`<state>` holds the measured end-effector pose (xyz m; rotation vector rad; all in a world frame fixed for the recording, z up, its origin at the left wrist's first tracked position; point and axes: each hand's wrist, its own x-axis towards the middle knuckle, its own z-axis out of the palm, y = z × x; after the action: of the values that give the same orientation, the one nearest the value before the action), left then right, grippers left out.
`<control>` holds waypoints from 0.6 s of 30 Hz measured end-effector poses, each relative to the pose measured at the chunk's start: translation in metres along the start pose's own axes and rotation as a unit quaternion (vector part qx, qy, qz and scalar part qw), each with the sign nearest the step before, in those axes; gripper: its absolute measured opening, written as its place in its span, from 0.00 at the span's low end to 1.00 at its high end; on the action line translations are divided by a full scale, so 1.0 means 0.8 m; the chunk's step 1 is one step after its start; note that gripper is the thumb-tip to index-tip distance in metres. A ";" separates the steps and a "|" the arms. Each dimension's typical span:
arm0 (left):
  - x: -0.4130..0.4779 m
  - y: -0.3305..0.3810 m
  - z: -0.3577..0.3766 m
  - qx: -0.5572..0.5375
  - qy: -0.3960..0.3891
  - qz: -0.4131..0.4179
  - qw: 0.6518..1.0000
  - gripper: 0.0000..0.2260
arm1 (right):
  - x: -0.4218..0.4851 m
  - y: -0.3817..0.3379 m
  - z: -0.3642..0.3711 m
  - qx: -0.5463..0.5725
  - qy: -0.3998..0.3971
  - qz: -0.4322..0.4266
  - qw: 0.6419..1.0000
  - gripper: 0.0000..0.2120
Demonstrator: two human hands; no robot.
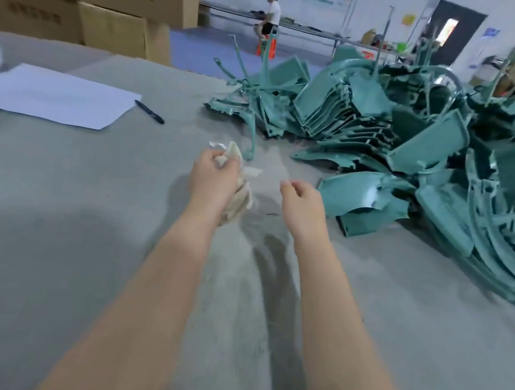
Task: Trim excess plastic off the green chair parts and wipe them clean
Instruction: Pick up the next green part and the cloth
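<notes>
Left fingers bunch soft rag; right fingers loosely curled, empty. Green chair part just right: likely stiff, light; grip rim.

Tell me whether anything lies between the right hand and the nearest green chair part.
Nothing visible does: only bare grey table separates the right hand from the nearest green chair part, just to its right.

Grey table, loaded right side.
Paper at 10, pen beside it, green parts piled at 2.
</notes>
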<state>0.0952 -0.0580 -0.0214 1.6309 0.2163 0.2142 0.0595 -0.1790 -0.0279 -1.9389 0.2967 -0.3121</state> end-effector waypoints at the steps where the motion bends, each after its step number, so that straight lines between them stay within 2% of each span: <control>1: 0.010 0.000 -0.001 0.020 0.007 0.008 1.000 0.15 | 0.011 0.002 0.010 0.002 -0.003 -0.005 1.000 0.10; 7: 0.083 0.007 -0.031 0.199 0.043 0.038 0.978 0.14 | 0.083 -0.006 0.085 -0.010 -0.034 0.012 0.999 0.13; 12: 0.133 -0.002 -0.064 0.375 0.072 0.024 0.924 0.17 | 0.140 -0.006 0.124 -0.132 -0.018 0.010 0.991 0.17; 16: 0.147 -0.011 -0.062 0.471 0.020 -0.019 0.882 0.19 | 0.165 -0.005 0.143 -0.183 -0.029 0.025 0.982 0.19; 18: 0.151 -0.015 -0.056 0.491 -0.009 -0.028 0.870 0.19 | 0.173 -0.011 0.144 -0.138 -0.011 0.028 0.990 0.17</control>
<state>0.1996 0.0182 -0.0290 2.6376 0.3961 0.0278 0.2294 -0.1251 -0.0516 -2.1992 0.3956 -0.2226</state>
